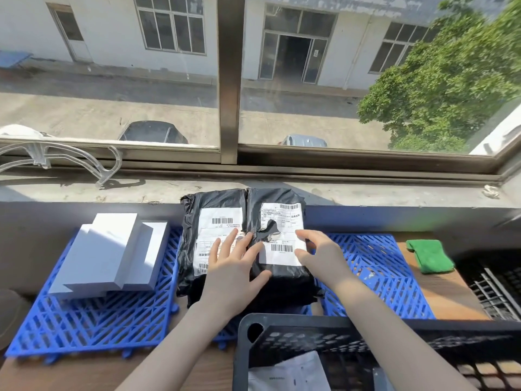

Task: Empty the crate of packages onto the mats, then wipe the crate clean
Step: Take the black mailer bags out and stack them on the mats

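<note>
Two black plastic-wrapped packages with white shipping labels lie side by side on the blue mats: the left package (197, 221) and the right package (282, 210). My left hand (231, 266) lies flat across the seam between them, fingers spread. My right hand (321, 255) touches the right package's label with loosely bent fingers. The black lattice crate (366, 334) stands at the bottom right and holds a white package (290, 373). Several white boxes (112, 249) are stacked on the left blue mat (84, 320). More blue mat (375, 266) shows at the right.
A green cloth (430, 255) lies on the wooden table (451, 294) at the right, beside a second dark crate (496, 286). A concrete window sill (366, 193) and window run behind the mats. A clear plastic piece (70, 159) sits on the sill at left.
</note>
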